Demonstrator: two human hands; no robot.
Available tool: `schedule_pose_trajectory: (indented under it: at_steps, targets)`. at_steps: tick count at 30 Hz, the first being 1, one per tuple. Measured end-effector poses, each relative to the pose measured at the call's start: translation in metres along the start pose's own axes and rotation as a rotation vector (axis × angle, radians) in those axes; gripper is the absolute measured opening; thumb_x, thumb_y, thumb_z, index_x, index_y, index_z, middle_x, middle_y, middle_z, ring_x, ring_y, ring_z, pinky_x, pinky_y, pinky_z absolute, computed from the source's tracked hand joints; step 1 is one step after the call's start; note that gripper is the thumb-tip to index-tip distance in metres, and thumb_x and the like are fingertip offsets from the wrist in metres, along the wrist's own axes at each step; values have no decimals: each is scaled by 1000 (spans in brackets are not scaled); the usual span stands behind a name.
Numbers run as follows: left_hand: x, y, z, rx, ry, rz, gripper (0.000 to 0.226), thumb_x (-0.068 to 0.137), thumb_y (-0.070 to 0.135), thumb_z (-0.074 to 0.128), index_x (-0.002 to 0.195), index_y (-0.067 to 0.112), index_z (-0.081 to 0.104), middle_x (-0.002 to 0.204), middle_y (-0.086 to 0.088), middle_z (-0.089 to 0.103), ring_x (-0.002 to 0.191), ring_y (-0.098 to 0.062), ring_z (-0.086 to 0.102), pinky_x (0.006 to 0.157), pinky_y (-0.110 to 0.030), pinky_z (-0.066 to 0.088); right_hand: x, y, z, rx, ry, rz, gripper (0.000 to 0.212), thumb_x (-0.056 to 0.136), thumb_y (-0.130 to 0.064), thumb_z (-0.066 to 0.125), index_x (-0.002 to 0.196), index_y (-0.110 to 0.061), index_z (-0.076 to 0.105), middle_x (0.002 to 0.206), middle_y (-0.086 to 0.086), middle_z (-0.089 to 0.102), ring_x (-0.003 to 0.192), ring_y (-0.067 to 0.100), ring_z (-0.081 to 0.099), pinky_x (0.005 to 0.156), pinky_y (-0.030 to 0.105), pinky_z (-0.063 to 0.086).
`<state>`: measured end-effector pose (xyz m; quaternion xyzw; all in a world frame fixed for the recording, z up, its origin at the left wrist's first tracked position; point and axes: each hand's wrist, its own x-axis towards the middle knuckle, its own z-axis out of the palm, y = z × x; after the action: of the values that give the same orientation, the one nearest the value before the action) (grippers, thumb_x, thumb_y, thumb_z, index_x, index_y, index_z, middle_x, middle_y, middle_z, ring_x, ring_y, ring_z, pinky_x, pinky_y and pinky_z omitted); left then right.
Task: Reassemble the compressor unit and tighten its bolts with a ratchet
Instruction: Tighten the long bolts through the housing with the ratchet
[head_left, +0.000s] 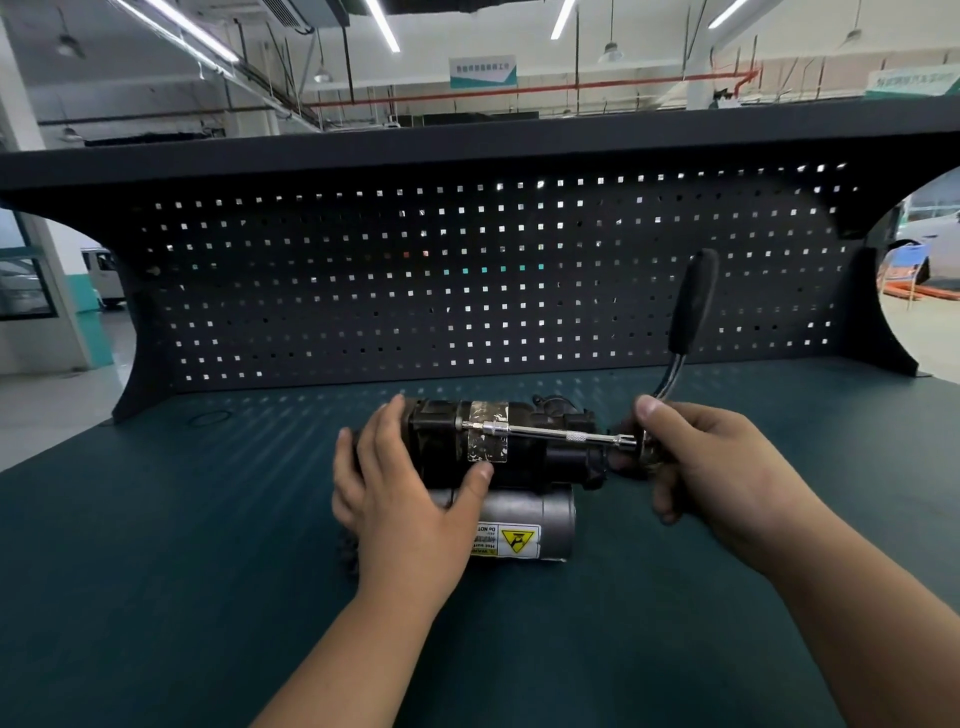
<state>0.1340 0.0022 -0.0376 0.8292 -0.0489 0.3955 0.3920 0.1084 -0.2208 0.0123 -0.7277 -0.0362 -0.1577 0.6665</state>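
The compressor unit (524, 457) lies on its side on the green bench top: a black body with a worn label above a grey cylinder (540, 519) carrying a yellow warning sticker. My left hand (400, 478) wraps over the unit's left end, thumb on its front. My right hand (711, 462) grips the head of the ratchet (685, 322), whose black handle stands up and away toward the pegboard. A silver extension bar (550, 432) runs left from the ratchet head along the top of the black body, with its socket end at the label.
A dark pegboard (467, 280) with a shelf on top walls the back of the bench. The green bench top (182, 519) spreads wide on both sides of the unit. A workshop floor shows past both ends.
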Motion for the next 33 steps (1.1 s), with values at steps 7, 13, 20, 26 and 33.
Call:
schedule_pose_trajectory:
  at_steps: [7,13,20,26,33]
  targets:
    - [8,-4,-8,38,37,8,86,68,60,62,141,32,27,142,8,36,133,-11,15,107,-46,17,7,7,16,-49,51,151,46,93,-56,37,78,-14,48,45,1,38,34,17,27,39,23,25]
    - [26,-20,-23,125,-8,65,70,65,66,58,128,36,49,122,22,41,116,-7,22,97,-34,17,5,11,11,-217,91,-115,35,97,-48,39,82,-32,67,52,-9,56,44,6,46,53,26,38]
    - [30,-25,-19,-19,-57,50,70,65,63,63,126,34,46,117,23,33,114,4,20,95,-28,27,-1,7,-1,-170,6,-364,36,91,-10,63,105,-43,66,97,-24,70,91,-11,63,77,1,41]
    - [30,-21,-23,60,-30,40,72,62,66,65,124,32,48,113,19,33,116,-8,24,96,-33,31,1,15,-4,-29,-45,-275,45,72,-29,65,113,-47,67,117,-12,69,103,17,69,97,41,52]
    - [23,-14,-22,46,-23,-7,72,63,66,63,125,32,46,116,18,32,118,-11,24,102,-43,36,9,24,-6,129,-73,-260,50,82,10,57,102,-33,74,111,-5,72,94,22,72,76,23,57]
